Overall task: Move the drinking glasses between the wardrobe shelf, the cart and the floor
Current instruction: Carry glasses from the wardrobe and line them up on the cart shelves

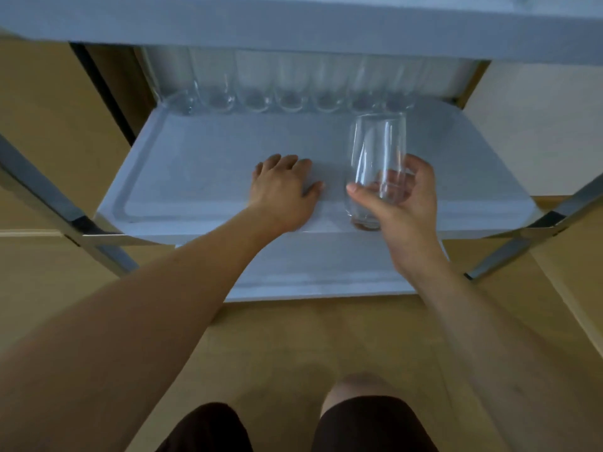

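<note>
Two knees in dark shorts point(372, 425) showed at the bottom edge, above a wooden floor point(277, 337). Both bare forearms reached forward from there to the cart point(107, 238), whose metal frame carried pale shelves. On the middle shelf point(195, 177) the left hand point(284, 187) lay palm down, fingers straight and slightly spread, pressing the bare surface and holding nothing. Just to its right, the right hand point(403, 194) had thumb and fingers curled round the lower part of a clear drinking glass point(377, 161), which stood upright near the shelf's front edge, its base at or just above the surface; contact could not be told. Farther back, a row of glasses point(290, 93) stood side by side along the rear of the same shelf, their upper parts hidden under the cart's top shelf point(293, 31). A lower shelf point(310, 272) showed beneath, near the floor.
</note>
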### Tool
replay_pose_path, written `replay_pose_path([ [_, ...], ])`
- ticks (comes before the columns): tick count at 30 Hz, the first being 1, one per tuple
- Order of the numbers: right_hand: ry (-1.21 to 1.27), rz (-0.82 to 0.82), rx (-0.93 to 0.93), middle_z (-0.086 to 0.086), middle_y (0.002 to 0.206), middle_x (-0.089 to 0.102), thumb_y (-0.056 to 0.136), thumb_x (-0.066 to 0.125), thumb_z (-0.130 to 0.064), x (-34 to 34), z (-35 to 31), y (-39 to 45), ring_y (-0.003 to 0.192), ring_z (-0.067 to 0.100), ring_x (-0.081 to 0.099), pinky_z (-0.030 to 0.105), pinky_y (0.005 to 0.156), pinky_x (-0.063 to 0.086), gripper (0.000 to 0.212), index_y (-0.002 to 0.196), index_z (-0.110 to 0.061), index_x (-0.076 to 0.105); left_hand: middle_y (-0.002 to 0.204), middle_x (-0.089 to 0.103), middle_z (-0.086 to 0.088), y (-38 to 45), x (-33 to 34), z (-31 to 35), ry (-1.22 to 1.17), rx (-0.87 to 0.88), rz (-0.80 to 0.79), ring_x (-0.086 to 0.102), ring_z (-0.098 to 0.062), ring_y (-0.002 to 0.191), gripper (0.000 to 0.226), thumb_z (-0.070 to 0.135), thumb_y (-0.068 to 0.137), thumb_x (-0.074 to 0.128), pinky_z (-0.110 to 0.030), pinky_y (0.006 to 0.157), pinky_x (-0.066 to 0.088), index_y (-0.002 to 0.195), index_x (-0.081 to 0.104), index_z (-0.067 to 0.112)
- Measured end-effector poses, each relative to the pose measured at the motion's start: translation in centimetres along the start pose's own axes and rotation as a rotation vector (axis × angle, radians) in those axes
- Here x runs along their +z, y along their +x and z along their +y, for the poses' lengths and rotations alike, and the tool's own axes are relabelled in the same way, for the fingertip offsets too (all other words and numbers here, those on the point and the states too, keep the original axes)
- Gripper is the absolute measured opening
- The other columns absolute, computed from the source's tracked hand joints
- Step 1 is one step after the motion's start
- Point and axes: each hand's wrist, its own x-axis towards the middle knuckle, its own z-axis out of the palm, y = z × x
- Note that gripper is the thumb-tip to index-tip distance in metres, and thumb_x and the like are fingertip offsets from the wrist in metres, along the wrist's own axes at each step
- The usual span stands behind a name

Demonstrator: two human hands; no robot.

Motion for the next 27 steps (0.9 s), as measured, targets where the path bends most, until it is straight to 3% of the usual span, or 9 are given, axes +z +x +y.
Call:
replay_pose_path([
  [4, -0.041, 0.015, -0.020, 0.010, 0.120, 0.062, 0.061, 0.092, -0.036, 0.2, 0.2, 2.0, 0.104, 0.018, 0.067, 0.042, 0.094, 0.057, 0.084, 0.130, -0.024, 0.047, 0.137, 0.059, -0.004, 1.1, 0.8, -0.4, 0.013, -0.006, -0.008, 0.046, -0.033, 0.130, 0.046, 0.054, 0.098, 0.048, -0.044, 0.109, 0.032, 0.130, 0.060, 0.023],
  [10, -0.068, 0.050, -0.092, 0.007, 0.121, 0.059, 0.063, 0.092, -0.032, 0.8, 1.5, 3.5, 0.107, 0.018, 0.065, 0.043, 0.097, 0.054, 0.083, 0.131, -0.022, 0.046, 0.136, 0.059, -0.004, 1.0, 1.3, -1.0, 0.038, 0.004, 0.020, 0.047, -0.032, 0.129, 0.049, 0.057, 0.095, 0.046, -0.044, 0.107, 0.030, 0.126, 0.063, 0.023],
  [16, -0.074, 0.075, -0.125, 0.004, 0.124, 0.058, 0.053, 0.090, -0.044, 0.2, 2.2, 4.8, 0.109, 0.018, 0.063, 0.037, 0.098, 0.054, 0.088, 0.127, -0.032, 0.043, 0.139, 0.057, -0.004, 0.8, 1.3, -0.8, 0.051, 0.011, 0.009, 0.045, -0.031, 0.131, 0.051, 0.057, 0.097, 0.044, -0.045, 0.112, 0.029, 0.130, 0.061, 0.022],
  [20, -0.114, 0.078, -0.119, 0.003, 0.123, 0.058, 0.058, 0.092, -0.031, -1.5, 2.5, 6.2, 0.105, 0.014, 0.061, 0.027, 0.091, 0.054, 0.089, 0.132, -0.025, 0.043, 0.141, 0.055, -0.003, 0.8, 1.4, -0.8, 0.050, 0.005, 0.013, 0.044, -0.031, 0.133, 0.050, 0.056, 0.097, 0.044, -0.044, 0.113, 0.027, 0.131, 0.060, 0.023],
  [23, -0.155, 0.086, -0.113, 0.002, 0.124, 0.058, 0.066, 0.095, -0.017, -3.2, 2.8, 7.4, 0.105, 0.014, 0.060, 0.026, 0.090, 0.054, 0.089, 0.137, -0.017, 0.042, 0.139, 0.056, -0.004, 0.9, 1.5, -0.7, 0.062, 0.002, 0.014, 0.045, -0.032, 0.132, 0.049, 0.055, 0.097, 0.045, -0.045, 0.112, 0.029, 0.130, 0.061, 0.021],
  [27, -0.186, 0.068, -0.100, 0.002, 0.128, 0.055, 0.069, 0.093, -0.014, -4.7, 3.1, 8.4, 0.110, 0.015, 0.058, 0.026, 0.093, 0.055, 0.089, 0.140, -0.017, 0.038, 0.140, 0.056, -0.006, 0.5, 1.3, 0.1, 0.088, 0.003, -0.010, 0.045, -0.032, 0.132, 0.050, 0.051, 0.098, 0.043, -0.047, 0.115, 0.030, 0.131, 0.060, 0.018],
])
